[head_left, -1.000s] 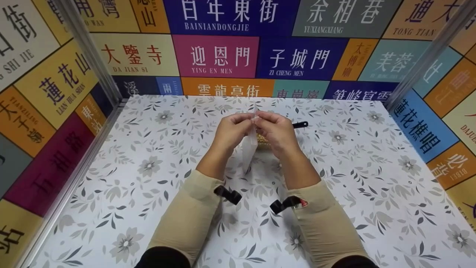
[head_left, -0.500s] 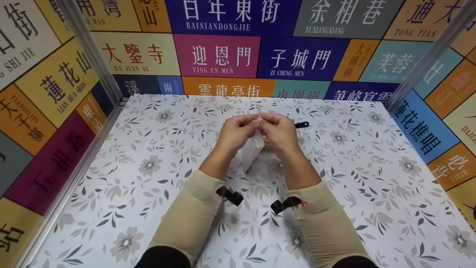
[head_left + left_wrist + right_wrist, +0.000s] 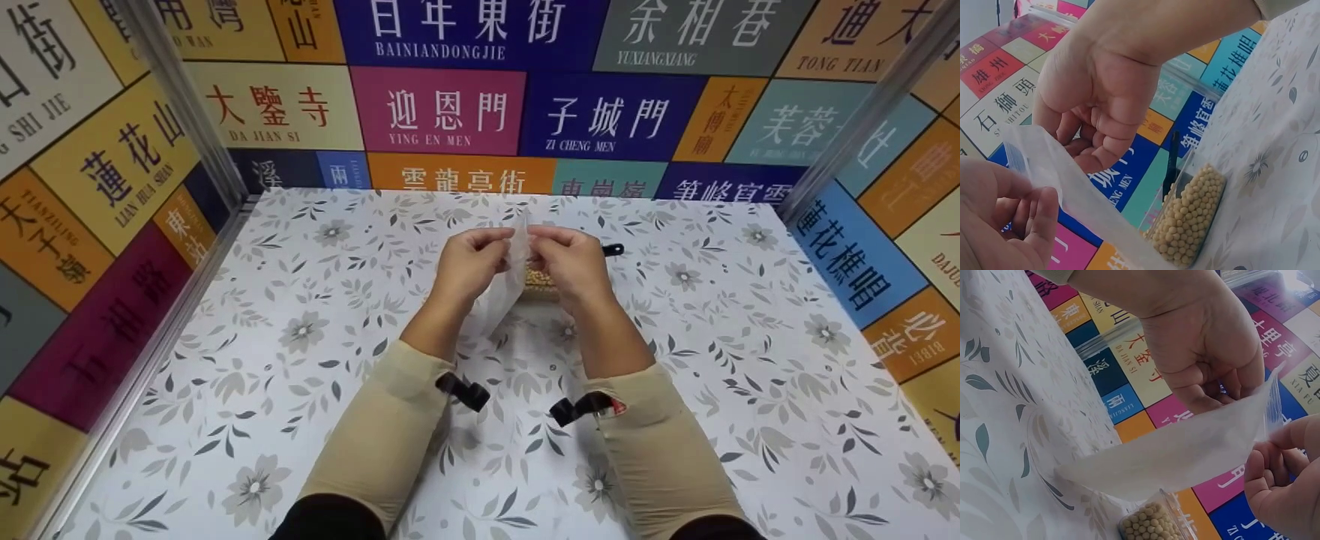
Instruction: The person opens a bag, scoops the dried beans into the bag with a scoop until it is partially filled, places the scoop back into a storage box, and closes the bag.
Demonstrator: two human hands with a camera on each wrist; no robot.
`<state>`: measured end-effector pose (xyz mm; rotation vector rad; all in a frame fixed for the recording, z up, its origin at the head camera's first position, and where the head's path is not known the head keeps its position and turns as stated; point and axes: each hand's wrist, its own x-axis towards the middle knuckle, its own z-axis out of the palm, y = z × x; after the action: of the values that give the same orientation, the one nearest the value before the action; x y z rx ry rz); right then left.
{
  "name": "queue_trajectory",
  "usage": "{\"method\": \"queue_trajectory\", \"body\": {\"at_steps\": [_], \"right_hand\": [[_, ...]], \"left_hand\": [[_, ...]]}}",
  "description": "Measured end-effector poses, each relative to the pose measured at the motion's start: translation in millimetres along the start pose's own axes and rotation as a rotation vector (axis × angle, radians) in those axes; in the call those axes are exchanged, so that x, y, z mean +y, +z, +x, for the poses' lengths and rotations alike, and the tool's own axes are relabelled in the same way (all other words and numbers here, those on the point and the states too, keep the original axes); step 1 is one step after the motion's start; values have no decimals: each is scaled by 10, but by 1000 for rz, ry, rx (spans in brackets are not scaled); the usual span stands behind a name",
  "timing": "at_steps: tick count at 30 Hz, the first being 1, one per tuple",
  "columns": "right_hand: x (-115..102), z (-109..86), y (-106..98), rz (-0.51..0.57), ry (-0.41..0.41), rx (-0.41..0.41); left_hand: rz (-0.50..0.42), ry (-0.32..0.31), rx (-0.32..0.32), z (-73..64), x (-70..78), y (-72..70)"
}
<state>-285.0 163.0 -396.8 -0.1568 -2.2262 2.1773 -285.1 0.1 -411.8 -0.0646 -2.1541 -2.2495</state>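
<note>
Once they had drawn slightly apart, the left hand [image 3: 469,264] and right hand [image 3: 575,264], fingers curled, pinched the translucent bag [image 3: 505,289] at the frame's centre, which suggested it was being parted.

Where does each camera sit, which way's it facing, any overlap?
Head: worn on head, facing forward-down at white floral-print tabletop; left hand, right hand, beige sleeves show.
Left wrist: worn there, facing the translucent white plastic bag; both hands show.
Right wrist: worn there, facing the bag's other side; both hands show.
Wrist views share bag and round beige beans in a clear container.
</note>
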Motion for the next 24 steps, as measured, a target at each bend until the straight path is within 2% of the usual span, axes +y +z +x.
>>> {"method": "queue_trajectory", "body": {"at_steps": [5,15,19,24], "right_hand": [[0,46,-69,16,14,1],[-2,117,-215,45,46,28],[-6,142,-262,45,60,39],[-23,158,-318,14,39,29]], "left_hand": [[-20,10,49,31,-17,-48],[-47,-23,86,94,-47,-159],[-8,-14,97,105,-35,-223],[68,7,128,141,-17,-350]]}}
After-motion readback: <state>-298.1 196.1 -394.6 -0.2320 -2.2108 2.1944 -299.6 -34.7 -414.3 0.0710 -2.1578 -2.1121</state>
